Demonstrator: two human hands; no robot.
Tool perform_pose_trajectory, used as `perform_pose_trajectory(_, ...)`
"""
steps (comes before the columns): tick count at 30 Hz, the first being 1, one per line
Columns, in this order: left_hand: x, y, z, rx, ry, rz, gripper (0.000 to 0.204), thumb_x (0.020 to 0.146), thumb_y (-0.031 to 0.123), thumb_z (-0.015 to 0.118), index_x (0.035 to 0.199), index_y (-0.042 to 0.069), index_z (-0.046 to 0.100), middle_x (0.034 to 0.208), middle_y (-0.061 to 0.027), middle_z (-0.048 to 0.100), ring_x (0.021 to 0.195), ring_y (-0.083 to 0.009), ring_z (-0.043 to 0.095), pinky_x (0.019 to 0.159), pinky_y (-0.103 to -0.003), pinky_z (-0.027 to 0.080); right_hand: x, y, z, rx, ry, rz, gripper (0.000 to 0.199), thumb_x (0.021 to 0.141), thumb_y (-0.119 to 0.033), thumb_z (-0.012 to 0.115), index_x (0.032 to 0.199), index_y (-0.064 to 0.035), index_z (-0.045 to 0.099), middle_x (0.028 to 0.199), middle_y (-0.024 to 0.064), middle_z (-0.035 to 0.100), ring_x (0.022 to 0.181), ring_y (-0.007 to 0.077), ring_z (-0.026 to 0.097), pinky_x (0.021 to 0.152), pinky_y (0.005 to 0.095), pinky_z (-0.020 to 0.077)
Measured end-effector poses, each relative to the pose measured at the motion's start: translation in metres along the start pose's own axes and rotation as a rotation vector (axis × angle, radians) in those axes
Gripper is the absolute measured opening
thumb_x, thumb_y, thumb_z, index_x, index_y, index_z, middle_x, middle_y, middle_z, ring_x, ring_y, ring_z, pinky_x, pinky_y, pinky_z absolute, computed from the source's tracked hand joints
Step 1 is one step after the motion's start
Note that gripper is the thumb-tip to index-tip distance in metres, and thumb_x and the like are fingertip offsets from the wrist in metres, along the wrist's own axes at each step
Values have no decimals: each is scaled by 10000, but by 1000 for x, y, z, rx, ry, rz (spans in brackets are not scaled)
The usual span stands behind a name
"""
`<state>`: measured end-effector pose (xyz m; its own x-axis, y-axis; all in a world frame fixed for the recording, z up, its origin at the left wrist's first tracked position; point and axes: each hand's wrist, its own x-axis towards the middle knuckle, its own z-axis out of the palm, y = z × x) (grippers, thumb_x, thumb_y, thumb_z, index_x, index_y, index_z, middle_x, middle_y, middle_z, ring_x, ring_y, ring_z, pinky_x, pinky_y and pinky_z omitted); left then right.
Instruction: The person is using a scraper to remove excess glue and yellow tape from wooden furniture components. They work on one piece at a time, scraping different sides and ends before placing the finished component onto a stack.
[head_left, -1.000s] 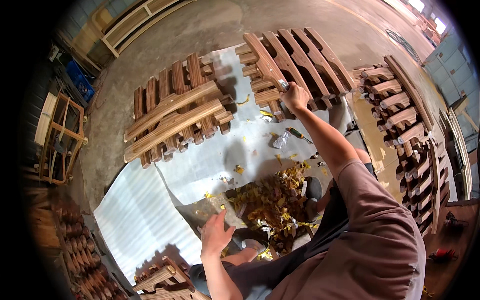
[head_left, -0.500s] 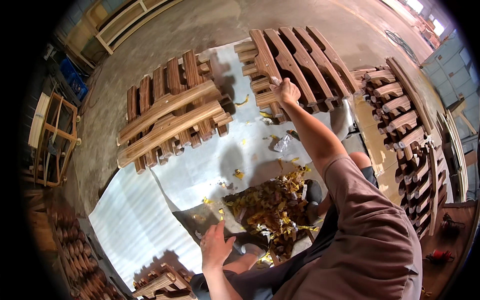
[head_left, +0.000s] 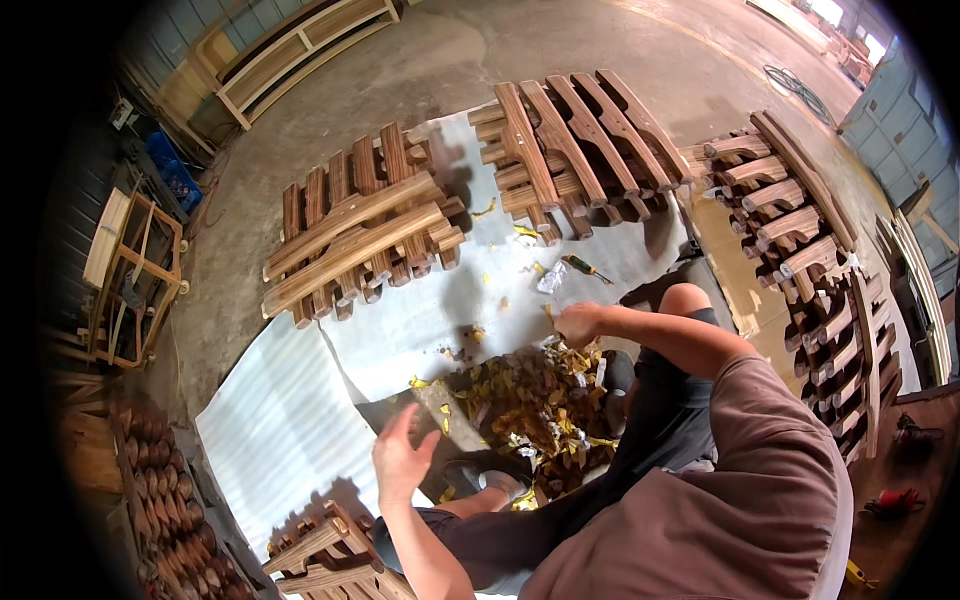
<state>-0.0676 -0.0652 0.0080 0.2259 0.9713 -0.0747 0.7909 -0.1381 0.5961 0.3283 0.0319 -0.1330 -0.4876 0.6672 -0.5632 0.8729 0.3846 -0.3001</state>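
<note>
My right hand (head_left: 577,323) is closed in a pinch above the heap of yellow-brown and white scraps (head_left: 535,405). Something small may be at its fingertips, too small to name. Lower left, my left hand (head_left: 403,455) hangs empty over my leg, its fingers apart. Beyond my right hand, a crumpled clear wrapper (head_left: 550,278) and a screwdriver (head_left: 587,268) lie on a white sheet (head_left: 400,345). Farther off stand a right-hand stack of curved wooden parts (head_left: 590,140) and a left-hand stack of striped wooden bars (head_left: 360,225).
More wooden parts are piled at the right (head_left: 790,220), and others (head_left: 335,555) stand by my left leg. A wooden frame cart (head_left: 140,270) and a blue crate (head_left: 172,172) are at the far left. A coiled hose (head_left: 797,90) lies on the floor.
My right hand has come away from the right-hand wooden stack and drawn back over the scrap heap. My left hand has shifted slightly left, and the view has moved a little.
</note>
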Motion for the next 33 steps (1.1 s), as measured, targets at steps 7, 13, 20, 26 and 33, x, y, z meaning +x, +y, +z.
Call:
perform_pose_trajectory(7, -71, -31, -64, -272, 392, -177, 476, 793, 29, 759, 1245, -14, 616, 1024, -148, 714, 837, -202, 691, 761, -325, 557, -25, 0, 34, 68, 36, -6, 258, 706, -128, 627, 884, 27, 732, 866, 210, 696, 824, 333, 691, 650, 484, 523)
perform_pose_trajectory(13, -189, -184, -47, 167, 584, -483, 266, 841, 86, 711, 1065, -51, 670, 866, -112, 694, 746, -196, 661, 654, -323, 535, -25, 11, 29, 26, -58, 15, 237, 669, -102, 639, 825, 55, 725, 812, 189, 692, 764, 321, 683, 627, 460, 521)
perform_pose_trajectory(20, -325, -269, 32, 123, 486, -1010, 287, 828, 153, 692, 1045, -35, 691, 883, -154, 707, 817, -251, 680, 728, -356, 544, 12, 4, 32, -141, -42, -110, 241, 739, -161, 621, 857, 31, 707, 842, 224, 688, 858, 377, 676, 675, 479, 508)
perform_pose_trajectory(26, -315, -243, 56, -89, 821, -1170, 318, 827, 205, 675, 1058, -13, 697, 948, -192, 710, 885, -298, 687, 793, -387, 540, -38, 4, 24, -74, 156, -139, 310, 864, -331, 597, 921, -39, 684, 892, 219, 670, 895, 435, 624, 790, 502, 486)
perform_pose_trajectory(33, -378, -233, 97, -9, 1011, -1451, 433, 734, 268, 769, 1104, 59, 684, 1080, -193, 689, 1015, -341, 664, 890, -409, 525, -32, 13, 39, -97, -67, -25, 253, 835, -224, 628, 947, 0, 660, 952, 247, 678, 947, 433, 637, 830, 494, 493)
